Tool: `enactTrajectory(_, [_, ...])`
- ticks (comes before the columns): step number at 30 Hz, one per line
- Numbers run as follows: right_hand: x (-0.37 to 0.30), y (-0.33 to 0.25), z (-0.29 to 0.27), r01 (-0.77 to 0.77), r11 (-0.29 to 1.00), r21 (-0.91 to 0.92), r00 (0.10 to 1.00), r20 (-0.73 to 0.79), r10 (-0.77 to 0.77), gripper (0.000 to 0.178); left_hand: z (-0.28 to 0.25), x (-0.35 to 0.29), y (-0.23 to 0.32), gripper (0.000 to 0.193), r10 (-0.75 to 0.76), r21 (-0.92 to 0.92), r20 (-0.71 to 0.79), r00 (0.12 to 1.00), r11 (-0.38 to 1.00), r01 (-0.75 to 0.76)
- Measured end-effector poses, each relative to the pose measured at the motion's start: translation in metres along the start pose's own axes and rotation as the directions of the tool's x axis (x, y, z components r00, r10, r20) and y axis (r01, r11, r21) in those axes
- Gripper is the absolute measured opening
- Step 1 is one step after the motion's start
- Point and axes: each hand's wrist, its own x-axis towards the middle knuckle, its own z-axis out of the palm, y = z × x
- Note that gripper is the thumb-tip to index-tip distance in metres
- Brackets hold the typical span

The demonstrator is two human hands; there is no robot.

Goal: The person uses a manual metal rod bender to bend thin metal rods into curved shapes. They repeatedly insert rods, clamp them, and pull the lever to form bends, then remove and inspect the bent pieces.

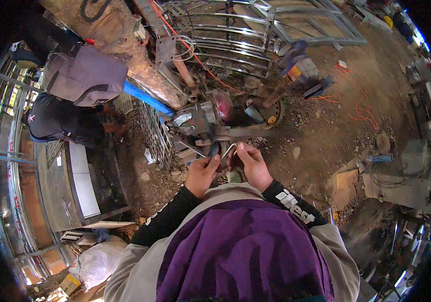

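Note:
In front of my body, both hands grip a thin bent metal rod [229, 151]. My left hand [203, 176] is closed, thumb pressed on the rod, and a straight end sticks out up and to the left past its knuckles. My right hand [255, 168] pinches the rod by its bent corner between thumb and fingers. Just beyond the fingers lies a cluttered metal work stand [240, 132] with dark steel pieces and a red item [222, 104] on it.
A blue-and-grey machine [303, 73] stands on a post at the far right. An orange cord [359, 103] lies across the dirt floor. Shiny metal grilles [230, 43] lie at the back. A grey backpack [84, 75] and black cap [59, 121] are on the left; cardboard [345, 187] lies right.

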Motion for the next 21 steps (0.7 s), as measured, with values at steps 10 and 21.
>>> enactTrajectory(10, [0.008,-0.002,0.001,-0.018,0.998,-0.052,0.999,0.029,0.02,0.049,-0.003,-0.002,0.005,0.048,0.015,0.0,-0.037,0.999,1.0,-0.015])
enactTrajectory(21, [0.013,0.033,-0.009,-0.117,0.968,-0.22,0.983,-0.167,0.081,0.051,-0.008,-0.001,-0.007,0.049,0.0,0.039,-0.052,0.999,0.999,0.002])
